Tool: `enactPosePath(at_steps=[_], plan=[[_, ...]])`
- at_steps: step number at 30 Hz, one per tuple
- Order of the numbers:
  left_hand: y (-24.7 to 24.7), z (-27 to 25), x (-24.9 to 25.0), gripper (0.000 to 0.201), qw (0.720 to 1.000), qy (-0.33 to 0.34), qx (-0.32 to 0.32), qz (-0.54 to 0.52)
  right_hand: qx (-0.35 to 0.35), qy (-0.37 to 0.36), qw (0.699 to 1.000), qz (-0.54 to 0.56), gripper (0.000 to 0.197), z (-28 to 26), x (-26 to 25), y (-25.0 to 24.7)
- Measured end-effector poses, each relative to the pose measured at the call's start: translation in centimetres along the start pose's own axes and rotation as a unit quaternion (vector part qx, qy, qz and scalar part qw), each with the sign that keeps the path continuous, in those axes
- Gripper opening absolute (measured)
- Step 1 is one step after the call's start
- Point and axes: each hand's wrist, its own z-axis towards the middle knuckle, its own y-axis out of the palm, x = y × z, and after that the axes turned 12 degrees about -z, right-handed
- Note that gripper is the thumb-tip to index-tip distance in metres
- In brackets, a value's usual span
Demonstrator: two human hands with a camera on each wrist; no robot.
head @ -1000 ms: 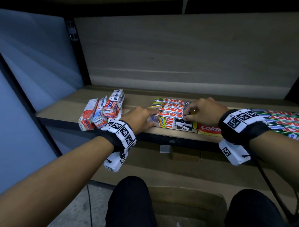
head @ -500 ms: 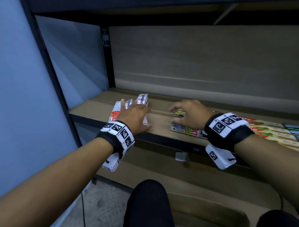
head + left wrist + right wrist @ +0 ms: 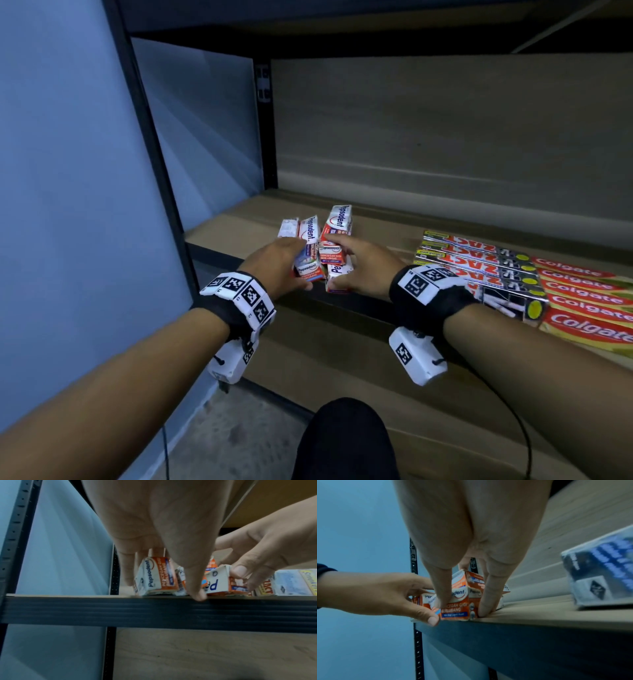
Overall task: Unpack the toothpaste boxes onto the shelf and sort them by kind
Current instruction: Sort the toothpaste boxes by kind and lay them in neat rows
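Both hands are closed on the little cluster of Pepsodent boxes [image 3: 320, 250] at the front edge of the shelf [image 3: 236, 233]. On the left side of the cluster, the left hand [image 3: 274, 265] has its grip curled around the boxes, thumb at the shelf lip. The right hand [image 3: 363, 267] pinches the right-hand boxes between thumb and fingers. From the left wrist, the box ends [image 3: 155, 576] show standing on the board with the right thumb [image 3: 240, 570] pressed to one. The right wrist view shows a finger [image 3: 489, 595] down on the shelf beside the boxes. Only the head view takes in the neat rows to the right: Zact boxes [image 3: 476, 260], then Colgate boxes [image 3: 582, 301], lying flat, apart from the cluster.
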Motion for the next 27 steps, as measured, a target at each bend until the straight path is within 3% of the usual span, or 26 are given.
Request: enactPosePath(at_steps=[17, 23, 27], plan=[[-2.0, 3.7, -6.4, 0.078, 0.999, -0.010, -0.028, -0.014, 0.029, 0.015, 0.999, -0.017, 0.091, 6.9, -2.1, 2.3], [-2.8, 4.0, -8.2, 0.074, 0.999, -0.007, -0.035, -0.023, 0.037, 0.067, 0.997, 0.007, 0.056, 9.2, -2.6, 2.5], [-3.2, 3.8, -7.3, 0.070, 0.999, -0.004, -0.040, -0.019, 0.069, 0.097, 0.993, 0.012, 0.054, 10.2, -2.9, 2.6]])
